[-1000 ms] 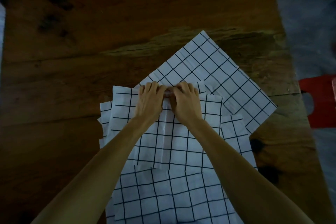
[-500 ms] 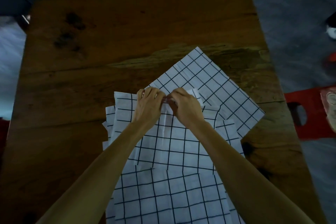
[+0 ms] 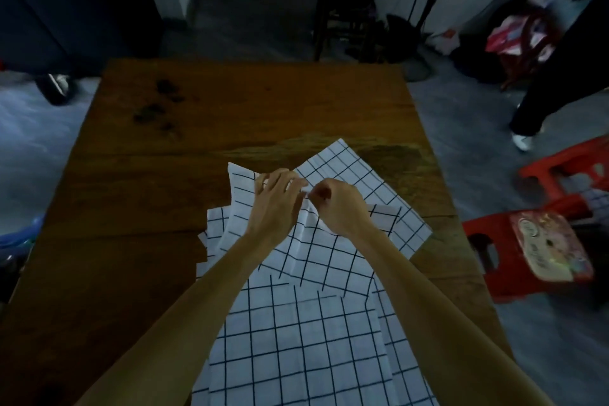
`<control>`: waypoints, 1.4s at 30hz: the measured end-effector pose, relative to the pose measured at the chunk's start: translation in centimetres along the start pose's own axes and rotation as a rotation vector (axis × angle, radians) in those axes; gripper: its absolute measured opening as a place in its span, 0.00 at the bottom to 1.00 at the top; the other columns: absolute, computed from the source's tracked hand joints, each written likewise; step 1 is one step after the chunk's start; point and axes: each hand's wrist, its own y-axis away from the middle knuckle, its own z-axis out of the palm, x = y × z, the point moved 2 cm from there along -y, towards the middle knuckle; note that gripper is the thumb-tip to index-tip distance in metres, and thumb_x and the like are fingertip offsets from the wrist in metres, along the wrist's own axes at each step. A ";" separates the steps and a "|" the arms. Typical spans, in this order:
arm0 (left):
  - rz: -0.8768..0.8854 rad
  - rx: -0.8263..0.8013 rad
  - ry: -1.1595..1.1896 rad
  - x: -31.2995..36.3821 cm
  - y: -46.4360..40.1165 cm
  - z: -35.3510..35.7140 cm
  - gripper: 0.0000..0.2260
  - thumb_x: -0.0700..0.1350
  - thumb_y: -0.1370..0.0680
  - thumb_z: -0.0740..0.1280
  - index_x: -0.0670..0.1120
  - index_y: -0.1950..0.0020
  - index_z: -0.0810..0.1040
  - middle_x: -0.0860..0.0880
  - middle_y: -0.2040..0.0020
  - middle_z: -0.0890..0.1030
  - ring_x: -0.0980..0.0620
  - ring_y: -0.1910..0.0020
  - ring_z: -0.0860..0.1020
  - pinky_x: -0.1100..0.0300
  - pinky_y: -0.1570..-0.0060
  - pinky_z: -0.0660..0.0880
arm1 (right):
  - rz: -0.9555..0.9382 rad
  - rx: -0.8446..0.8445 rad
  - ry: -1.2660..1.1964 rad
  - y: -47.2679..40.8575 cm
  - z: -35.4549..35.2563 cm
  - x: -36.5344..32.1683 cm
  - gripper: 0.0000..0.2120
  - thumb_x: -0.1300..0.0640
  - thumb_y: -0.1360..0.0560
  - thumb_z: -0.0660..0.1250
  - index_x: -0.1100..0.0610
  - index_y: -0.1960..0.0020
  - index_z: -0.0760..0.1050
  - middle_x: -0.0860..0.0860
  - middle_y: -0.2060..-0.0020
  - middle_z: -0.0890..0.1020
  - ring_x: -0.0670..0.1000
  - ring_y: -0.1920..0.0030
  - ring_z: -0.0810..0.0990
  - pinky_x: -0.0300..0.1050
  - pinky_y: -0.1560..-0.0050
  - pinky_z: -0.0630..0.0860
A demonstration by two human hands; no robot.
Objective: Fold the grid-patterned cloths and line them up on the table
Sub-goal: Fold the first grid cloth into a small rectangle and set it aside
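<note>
Both hands, left (image 3: 275,199) and right (image 3: 339,206), pinch a grid cloth's (image 3: 316,254) far edge above the table (image 3: 148,194); red stools (image 3: 494,254) at three o'clock.

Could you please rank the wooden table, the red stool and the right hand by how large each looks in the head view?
1. Wooden table, by far the largest.
2. Red stool.
3. Right hand, smallest, though it is nearer the camera than the stool.

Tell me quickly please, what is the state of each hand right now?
Left hand: holds the far edge of the top grid-patterned cloth, fingers curled over it.
Right hand: pinches the same cloth edge, fingers curled.
</note>
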 end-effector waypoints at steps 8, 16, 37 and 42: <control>0.136 0.015 -0.006 2.5 -1.0 -5.6 0.09 0.36 0.27 0.68 0.44 0.48 0.78 0.43 0.42 0.75 0.43 0.35 0.69 0.46 0.36 0.61 | -0.045 -0.005 0.027 3.7 -5.9 -3.7 0.10 0.50 0.21 0.64 0.55 0.49 0.80 0.45 0.60 0.80 0.44 0.62 0.77 0.38 0.61 0.69; 0.105 0.205 0.128 4.9 0.3 -9.9 0.12 0.39 0.23 0.64 0.44 0.40 0.71 0.41 0.37 0.73 0.44 0.34 0.66 0.44 0.37 0.64 | -0.084 0.101 -0.037 6.9 -9.0 -6.4 0.14 0.44 0.22 0.62 0.52 0.52 0.80 0.47 0.61 0.83 0.49 0.62 0.81 0.49 0.56 0.80; -0.129 0.328 0.230 8.1 3.2 -10.7 0.07 0.46 0.20 0.61 0.47 0.49 0.78 0.52 0.57 0.81 0.53 0.55 0.76 0.58 0.47 0.65 | -0.294 0.165 -0.267 6.2 -16.0 -7.3 0.05 0.54 0.21 0.63 0.53 0.51 0.77 0.46 0.60 0.80 0.46 0.60 0.79 0.39 0.59 0.75; -0.224 0.379 0.278 9.3 3.3 -11.0 0.03 0.44 0.22 0.65 0.46 0.54 0.77 0.52 0.61 0.77 0.55 0.59 0.71 0.57 0.55 0.69 | -0.239 0.309 -0.308 6.0 -16.6 -5.7 0.05 0.54 0.21 0.63 0.52 0.53 0.76 0.45 0.63 0.79 0.42 0.66 0.75 0.29 0.67 0.70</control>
